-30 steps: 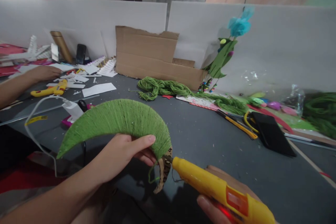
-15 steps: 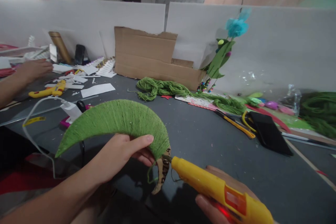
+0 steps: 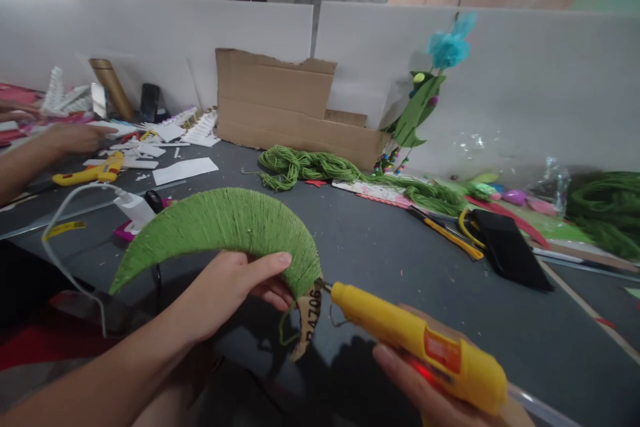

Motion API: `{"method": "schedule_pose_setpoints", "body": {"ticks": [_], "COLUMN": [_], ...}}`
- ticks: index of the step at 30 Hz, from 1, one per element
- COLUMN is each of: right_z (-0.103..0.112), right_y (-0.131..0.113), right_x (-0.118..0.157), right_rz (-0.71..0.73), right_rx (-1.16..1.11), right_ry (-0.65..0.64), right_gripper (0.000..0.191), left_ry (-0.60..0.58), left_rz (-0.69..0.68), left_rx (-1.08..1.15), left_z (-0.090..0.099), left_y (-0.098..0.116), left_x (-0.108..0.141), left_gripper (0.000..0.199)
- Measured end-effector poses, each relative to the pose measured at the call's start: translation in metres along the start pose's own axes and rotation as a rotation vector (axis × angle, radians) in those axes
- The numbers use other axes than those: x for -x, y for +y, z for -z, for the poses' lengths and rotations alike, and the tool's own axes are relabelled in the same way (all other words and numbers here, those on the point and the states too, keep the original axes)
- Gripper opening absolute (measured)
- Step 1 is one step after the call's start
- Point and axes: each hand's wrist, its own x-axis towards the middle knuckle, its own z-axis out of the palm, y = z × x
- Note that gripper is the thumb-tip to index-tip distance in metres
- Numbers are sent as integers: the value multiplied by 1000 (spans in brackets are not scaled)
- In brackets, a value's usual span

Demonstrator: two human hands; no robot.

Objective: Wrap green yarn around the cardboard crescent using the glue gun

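A cardboard crescent wrapped in green yarn (image 3: 225, 223) is held in my left hand (image 3: 235, 283), thumb on the front and fingers behind. Its lower tip is bare printed cardboard (image 3: 310, 320), and a loose strand of yarn hangs beside it. My right hand (image 3: 425, 373) is closed around a yellow glue gun (image 3: 390, 320), which glows red near the grip. The nozzle meets the edge of the crescent where the yarn stops and the bare cardboard starts.
Green yarn hanks (image 3: 310, 165) lie before a cardboard sheet (image 3: 275, 90). At right are a black phone-like object (image 3: 510, 247) and a yellow cutter (image 3: 453, 235). Another glue gun (image 3: 93, 171), a white plug (image 3: 134, 209) and another person's hand (image 3: 75, 140) are at left.
The glue gun has shifted slightly, its nozzle now higher at the yarn's edge, showing more of the printed cardboard. At left, the other person's hand has moved, and another hand appears behind it.
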Motion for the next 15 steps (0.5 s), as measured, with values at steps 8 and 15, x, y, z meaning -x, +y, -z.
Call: {"method": "schedule_pose_setpoints", "body": {"ticks": [8,15], "right_z": [-1,0], "right_y": [30,46], "right_x": [-45,-68], "right_rz": [-285,-366], "right_rx": [-324,-102], "right_ry": [-145,-161], "right_gripper": [9,15], "left_ry": [18,111], "left_rz": [-104,-303], "left_rx": [116,175], "left_z": [1,-9], "left_y": [-4,-8], "left_x": [-16,-33], "left_gripper": [23,21]}}
